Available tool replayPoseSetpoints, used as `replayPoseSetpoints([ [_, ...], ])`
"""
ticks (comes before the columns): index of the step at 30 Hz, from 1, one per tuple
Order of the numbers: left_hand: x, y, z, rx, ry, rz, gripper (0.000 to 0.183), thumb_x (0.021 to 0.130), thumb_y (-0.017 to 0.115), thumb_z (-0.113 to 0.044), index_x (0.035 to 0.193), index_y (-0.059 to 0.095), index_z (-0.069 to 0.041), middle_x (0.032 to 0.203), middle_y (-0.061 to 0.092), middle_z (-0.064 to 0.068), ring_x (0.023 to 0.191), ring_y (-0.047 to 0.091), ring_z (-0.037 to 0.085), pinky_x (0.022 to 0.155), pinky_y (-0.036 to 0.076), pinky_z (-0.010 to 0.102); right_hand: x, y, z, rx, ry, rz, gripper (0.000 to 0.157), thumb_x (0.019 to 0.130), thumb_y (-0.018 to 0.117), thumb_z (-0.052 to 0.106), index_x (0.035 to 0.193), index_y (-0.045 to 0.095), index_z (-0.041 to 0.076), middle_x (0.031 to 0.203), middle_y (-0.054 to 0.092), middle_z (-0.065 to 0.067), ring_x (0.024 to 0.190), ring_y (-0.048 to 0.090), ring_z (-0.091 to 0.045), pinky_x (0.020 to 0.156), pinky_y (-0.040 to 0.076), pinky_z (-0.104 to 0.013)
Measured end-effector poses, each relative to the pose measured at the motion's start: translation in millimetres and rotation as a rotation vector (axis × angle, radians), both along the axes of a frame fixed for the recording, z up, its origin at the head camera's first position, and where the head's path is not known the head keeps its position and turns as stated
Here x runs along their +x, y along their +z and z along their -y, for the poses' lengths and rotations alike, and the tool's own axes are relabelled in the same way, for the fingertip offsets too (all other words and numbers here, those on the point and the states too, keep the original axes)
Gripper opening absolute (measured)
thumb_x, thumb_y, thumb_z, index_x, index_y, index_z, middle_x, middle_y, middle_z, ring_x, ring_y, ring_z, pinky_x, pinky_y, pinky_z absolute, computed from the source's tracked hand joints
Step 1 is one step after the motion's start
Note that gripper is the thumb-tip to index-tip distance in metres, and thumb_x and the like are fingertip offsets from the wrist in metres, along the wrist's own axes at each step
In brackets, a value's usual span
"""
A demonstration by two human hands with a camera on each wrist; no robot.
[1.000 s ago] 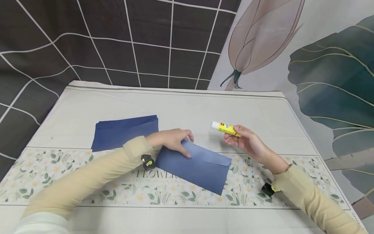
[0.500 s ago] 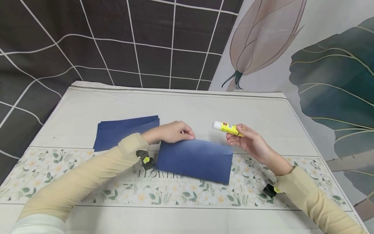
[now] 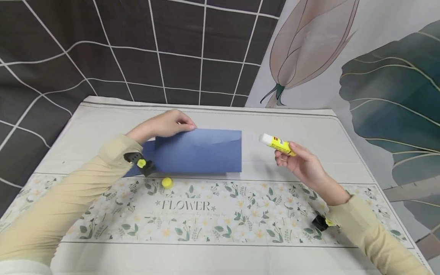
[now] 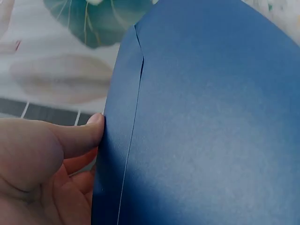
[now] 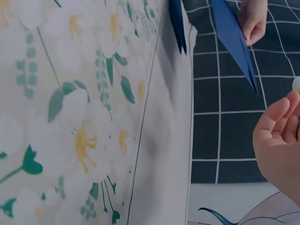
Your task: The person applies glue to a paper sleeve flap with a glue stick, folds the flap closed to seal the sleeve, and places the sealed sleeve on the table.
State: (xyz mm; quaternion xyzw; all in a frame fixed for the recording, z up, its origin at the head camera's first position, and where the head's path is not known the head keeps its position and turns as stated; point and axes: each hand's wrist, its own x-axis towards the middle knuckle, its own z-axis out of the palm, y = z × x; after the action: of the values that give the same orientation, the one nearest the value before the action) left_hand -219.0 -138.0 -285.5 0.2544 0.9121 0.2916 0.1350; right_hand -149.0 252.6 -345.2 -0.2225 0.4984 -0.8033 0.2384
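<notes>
My left hand [image 3: 166, 124] pinches the top edge of a blue envelope [image 3: 201, 152] between thumb and fingers. In the left wrist view, the thumb lies against the edge of the envelope [image 4: 201, 117], beside its flap seam. The right wrist view shows this envelope [image 5: 229, 37] raised off the table. Beneath it, mostly covered, lies more blue envelope paper [image 3: 148, 148]. My right hand [image 3: 306, 164] grips a yellow glue stick [image 3: 280, 144] with its white end pointing left, apart from the envelope. A yellow cap [image 3: 167, 183] rests on the cloth below the envelope.
A pale tablecloth [image 3: 213, 256] with a floral band and the word FLOWER covers the table. Behind stands a dark gridded curtain [image 3: 178, 49], and a leaf-patterned hanging [image 3: 395, 103] is at the right. Black wrist cameras [image 3: 320, 222] sit on both sleeves.
My left hand shifted its grip to the envelope's top edge, then lifted it up and left over the other envelopes. The yellow cap came into sight. My right hand moved slightly right with the glue stick.
</notes>
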Motion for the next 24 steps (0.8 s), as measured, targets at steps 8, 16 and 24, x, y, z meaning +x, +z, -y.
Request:
replayPoseSetpoints([
  [8, -8.7, -2.5, 43.5, -0.002, 0.16, 0.042, 0.029, 0.099, 0.052, -0.019, 0.111, 0.07, 0.001, 0.114, 0.068, 0.019, 0.101, 0.061, 0.027, 0.088, 0.046, 0.04, 10.9, -0.2, -0.4, 0.05, 0.025, -0.051, 0.045, 0.106, 0.013, 0.016, 0.111, 0.057, 0.01, 0.097, 0.065, 0.001, 0.086, 0.058, -0.011, 0.08, 0.049, -0.022],
  [16, -13.8, -25.0, 87.1, -0.055, 0.226, 0.146, 0.035, 0.098, 0.055, -0.022, 0.114, 0.066, 0.006, 0.113, 0.067, 0.022, 0.087, 0.059, 0.014, 0.081, 0.046, 0.034, 14.9, -2.4, -1.3, 0.059, 0.02, -0.032, 0.043, 0.106, 0.011, 0.015, 0.105, 0.053, 0.01, 0.092, 0.063, 0.002, 0.078, 0.058, -0.009, 0.074, 0.047, -0.023],
  [24, -9.3, -39.2, 118.9, -0.16, 0.24, 0.251, 0.039, 0.099, 0.053, -0.026, 0.117, 0.064, 0.006, 0.12, 0.063, 0.026, 0.101, 0.061, 0.027, 0.086, 0.046, 0.042, 17.1, -4.0, -5.0, 0.071, 0.034, -0.048, 0.043, 0.106, 0.009, 0.014, 0.106, 0.052, 0.01, 0.094, 0.061, 0.002, 0.079, 0.056, -0.008, 0.074, 0.046, -0.022],
])
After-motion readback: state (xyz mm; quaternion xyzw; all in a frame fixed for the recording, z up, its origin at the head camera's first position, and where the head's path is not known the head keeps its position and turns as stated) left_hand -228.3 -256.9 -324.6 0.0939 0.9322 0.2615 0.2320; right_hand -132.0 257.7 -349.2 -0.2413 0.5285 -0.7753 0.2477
